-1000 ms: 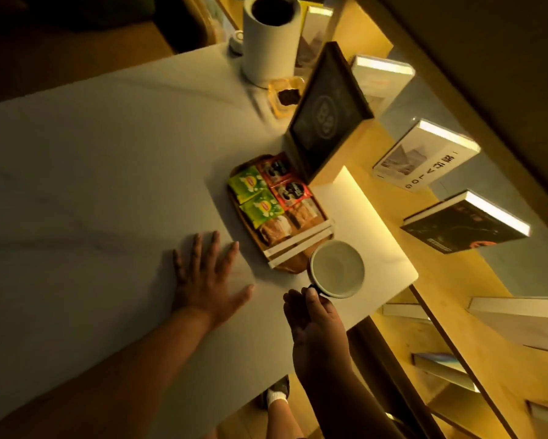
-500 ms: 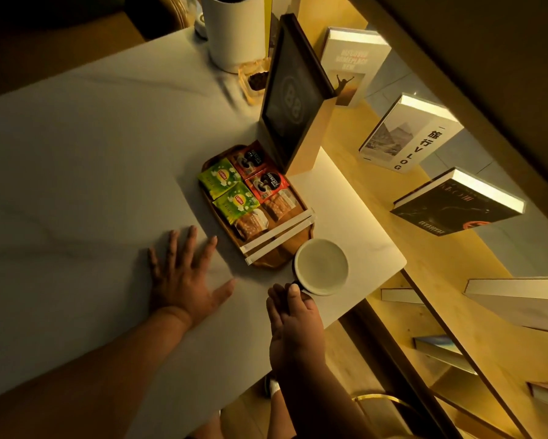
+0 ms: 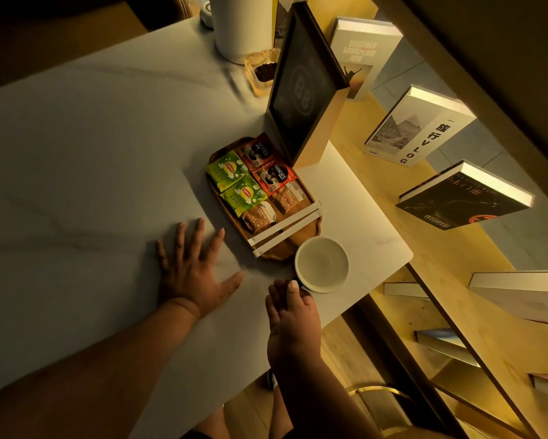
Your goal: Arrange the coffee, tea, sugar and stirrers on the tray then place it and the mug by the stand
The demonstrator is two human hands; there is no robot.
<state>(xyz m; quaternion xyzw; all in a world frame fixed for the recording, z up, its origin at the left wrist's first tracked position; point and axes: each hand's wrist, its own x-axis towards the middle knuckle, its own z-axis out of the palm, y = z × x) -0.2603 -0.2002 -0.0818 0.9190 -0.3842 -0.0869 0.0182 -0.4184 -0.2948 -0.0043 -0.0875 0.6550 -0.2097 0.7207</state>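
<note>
A wooden tray (image 3: 310, 231) lies on the white table (image 3: 92, 153) right below the dark framed stand (image 3: 301, 87). On it lie two green tea packets (image 3: 234, 182), two red coffee packets (image 3: 267, 164), two brown sugar packets (image 3: 271, 207) and two white wrapped stirrers (image 3: 286, 228). An empty white mug (image 3: 322, 264) stands on the table touching the tray's near end. My right hand (image 3: 293, 315) grips the mug's handle at its near side. My left hand (image 3: 195, 264) rests flat on the table with fingers spread, left of the tray.
A tall white cylinder (image 3: 242, 25) and a small glass dish of coffee beans (image 3: 263, 72) stand behind the stand. The table's corner edge (image 3: 405, 258) is just right of the mug. Beyond it, a lit wooden shelf unit holds displayed books (image 3: 421, 126).
Both hands and the mug stay where they were on the table; only the camera view has shifted and moved closer.
</note>
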